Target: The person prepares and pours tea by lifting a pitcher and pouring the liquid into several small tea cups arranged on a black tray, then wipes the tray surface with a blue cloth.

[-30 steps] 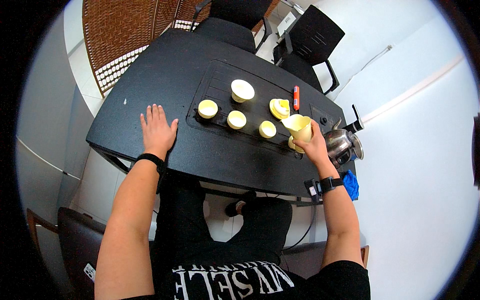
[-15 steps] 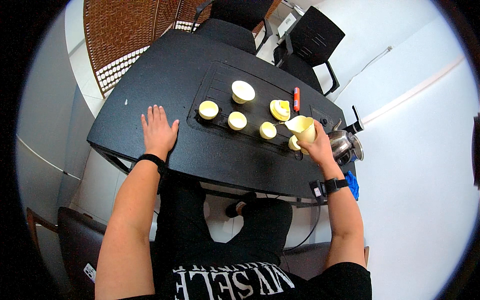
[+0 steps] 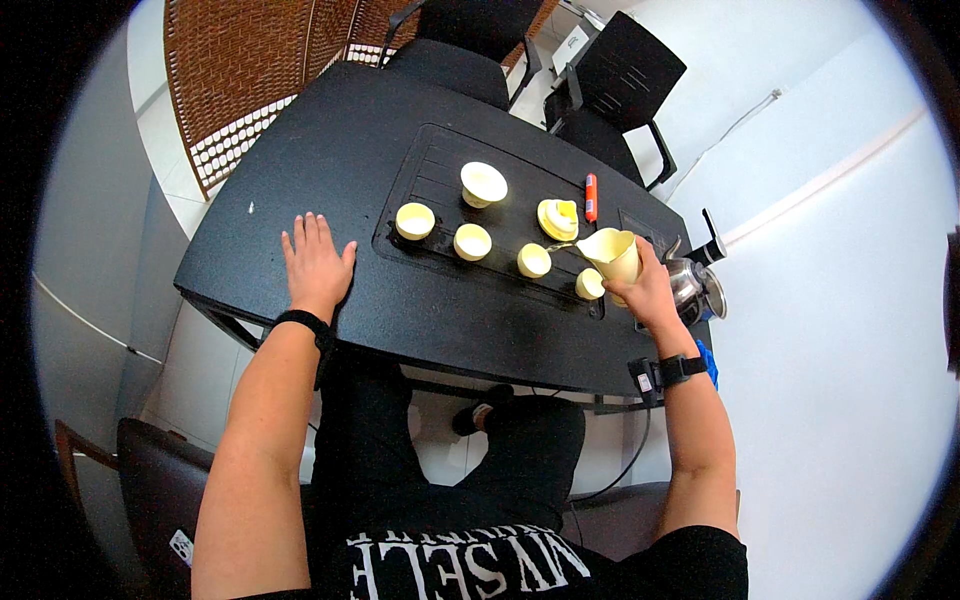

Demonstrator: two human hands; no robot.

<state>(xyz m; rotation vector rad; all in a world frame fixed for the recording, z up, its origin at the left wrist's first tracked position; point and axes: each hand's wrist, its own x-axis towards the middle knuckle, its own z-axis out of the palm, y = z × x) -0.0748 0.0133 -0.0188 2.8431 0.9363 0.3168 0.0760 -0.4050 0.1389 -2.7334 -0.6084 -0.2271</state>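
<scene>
My right hand [image 3: 647, 290] is closed round a pale yellow pitcher [image 3: 612, 252], tilted to the left. A thin stream of liquid runs from its spout to a small yellow teacup [image 3: 534, 260]. Below the pitcher stands another small cup [image 3: 590, 284]. Two more cups, a middle cup [image 3: 472, 241] and a left cup [image 3: 415, 220], continue the row on the black tea tray [image 3: 430, 165]. Behind them sits a larger yellow bowl [image 3: 484, 184]. My left hand [image 3: 318, 265] lies flat on the table, fingers spread, holding nothing.
A yellow lidded bowl on a saucer [image 3: 558, 218] stands near the far right of the tray, beside a red tube [image 3: 591, 198]. A steel kettle [image 3: 690, 288] is right of my right hand. Black chairs [image 3: 620, 90] stand beyond the black table [image 3: 300, 130].
My right hand has shifted slightly right with the pitcher, revealing more of the rightmost cup. Liquid streams from the spout in both frames. My left hand stays put.
</scene>
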